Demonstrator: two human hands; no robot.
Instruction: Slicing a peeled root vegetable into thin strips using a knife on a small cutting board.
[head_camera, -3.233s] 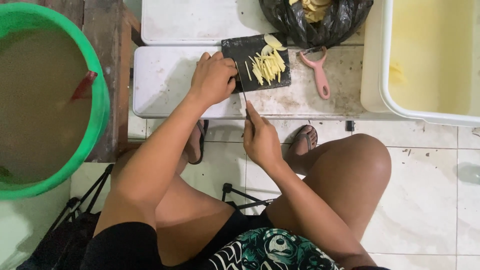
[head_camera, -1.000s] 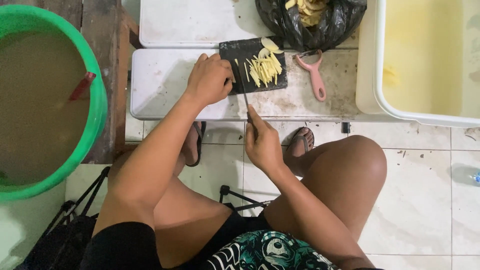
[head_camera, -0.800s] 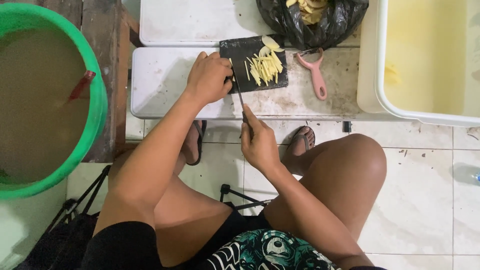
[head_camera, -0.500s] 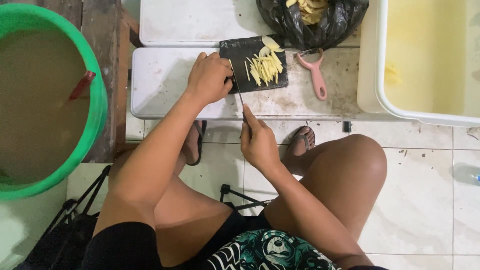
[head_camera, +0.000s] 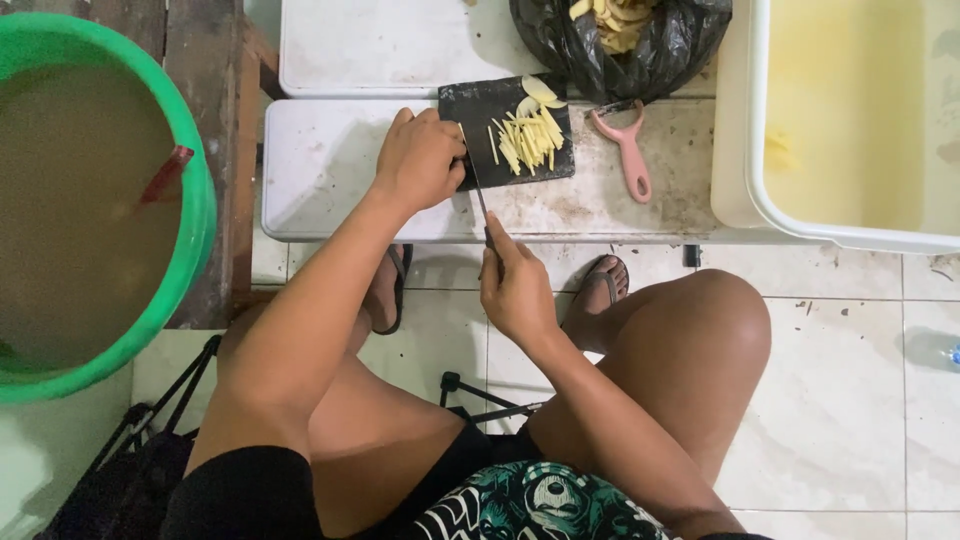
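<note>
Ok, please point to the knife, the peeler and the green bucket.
knife (head_camera: 477, 192), head view, on the blade.
peeler (head_camera: 631, 160), head view, on the pink handle.
green bucket (head_camera: 200, 215), head view, on the rim.

Black plastic bag (head_camera: 650, 55), open, holding pale yellow peelings, at the white table's (head_camera: 330, 190) far edge.

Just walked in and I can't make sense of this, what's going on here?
A seated person is slicing pale yellow vegetable strips on a small dark cutting board that lies on a low white table. The right hand grips a knife, its blade up on the board, while the left hand presses down at the board's near corner. A pink peeler lies beside the board, with a black bag of peels behind it and a green tub of murky water to the left.
</note>
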